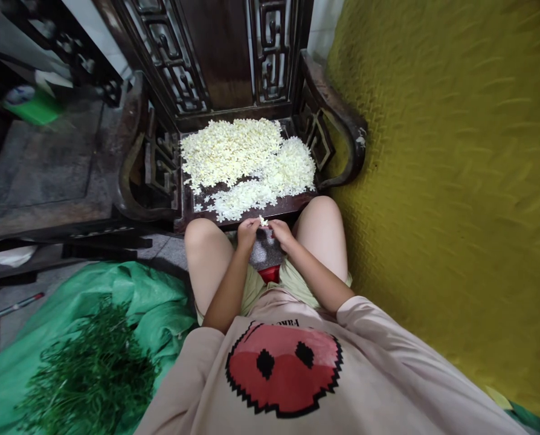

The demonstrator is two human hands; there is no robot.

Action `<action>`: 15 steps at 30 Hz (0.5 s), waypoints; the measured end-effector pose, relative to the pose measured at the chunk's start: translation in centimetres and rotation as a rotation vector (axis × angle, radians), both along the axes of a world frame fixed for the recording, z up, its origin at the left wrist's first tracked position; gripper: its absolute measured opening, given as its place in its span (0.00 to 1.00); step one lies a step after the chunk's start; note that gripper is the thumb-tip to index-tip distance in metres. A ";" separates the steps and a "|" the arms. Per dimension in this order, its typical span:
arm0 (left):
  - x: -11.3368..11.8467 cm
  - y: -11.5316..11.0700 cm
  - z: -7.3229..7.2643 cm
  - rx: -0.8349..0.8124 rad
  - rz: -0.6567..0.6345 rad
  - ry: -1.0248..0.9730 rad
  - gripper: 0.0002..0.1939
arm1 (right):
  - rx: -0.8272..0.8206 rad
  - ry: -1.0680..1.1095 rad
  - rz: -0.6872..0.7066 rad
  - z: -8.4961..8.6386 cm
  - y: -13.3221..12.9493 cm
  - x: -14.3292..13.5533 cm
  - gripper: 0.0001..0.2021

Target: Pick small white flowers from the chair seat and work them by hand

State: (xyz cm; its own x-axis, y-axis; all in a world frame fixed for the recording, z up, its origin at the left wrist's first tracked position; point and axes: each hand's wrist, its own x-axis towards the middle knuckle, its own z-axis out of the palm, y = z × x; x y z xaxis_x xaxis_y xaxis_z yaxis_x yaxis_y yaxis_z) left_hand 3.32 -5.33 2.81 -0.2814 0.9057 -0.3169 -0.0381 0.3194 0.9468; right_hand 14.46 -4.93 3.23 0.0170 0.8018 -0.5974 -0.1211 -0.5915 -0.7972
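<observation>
Between my knees, just in front of the chair seat's near edge, both hands meet at a small white flower (pixel 263 222). My left hand (pixel 248 232) pinches toward it from the left, fingertips together. From the other side, my right hand (pixel 281 232) closes its fingers on the flower as well. Whether there is one blossom or a few strung together is too small to tell. Just beyond my hands, loose cream-white flowers (pixel 234 151) lie heaped over the dark wooden chair seat (pixel 192 220), with a whiter pile (pixel 292 166) at the right.
The carved chair has curved armrests, the right one (pixel 358 139) close to a yellow textured sheet (pixel 455 199). At the lower left, a green sack (pixel 129 278) bears a heap of green stems (pixel 98 368). A dark wooden table (pixel 48 163) holds a green box (pixel 34 107).
</observation>
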 end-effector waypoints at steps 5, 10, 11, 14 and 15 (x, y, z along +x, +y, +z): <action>0.0 -0.1 -0.6 0.069 -0.017 0.116 0.06 | 0.015 0.094 -0.013 0.1 0.0 0.1 0.05; -0.1 0.0 -0.6 0.048 -0.037 0.034 0.05 | 0.066 0.146 0.032 -0.1 -0.1 0.1 0.12; 0.0 0.0 -0.5 0.031 -0.042 -0.003 0.06 | 0.071 0.137 0.028 -0.2 -0.2 0.1 0.13; 0.0 0.0 -0.4 -0.018 -0.057 -0.124 0.09 | 0.085 0.119 0.032 -0.4 -0.1 0.2 0.15; 0.0 0.1 -0.4 -0.035 -0.060 -0.160 0.10 | 0.089 0.119 0.035 -0.5 -0.1 0.3 0.15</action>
State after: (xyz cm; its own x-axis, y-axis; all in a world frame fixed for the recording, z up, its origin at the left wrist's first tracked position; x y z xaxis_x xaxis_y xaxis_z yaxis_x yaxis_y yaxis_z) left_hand 3.29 -5.27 2.39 -0.1705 0.9070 -0.3850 -0.1671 0.3584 0.9185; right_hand 14.74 -4.99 2.76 -0.0783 0.8507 -0.5198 -0.1981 -0.5242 -0.8282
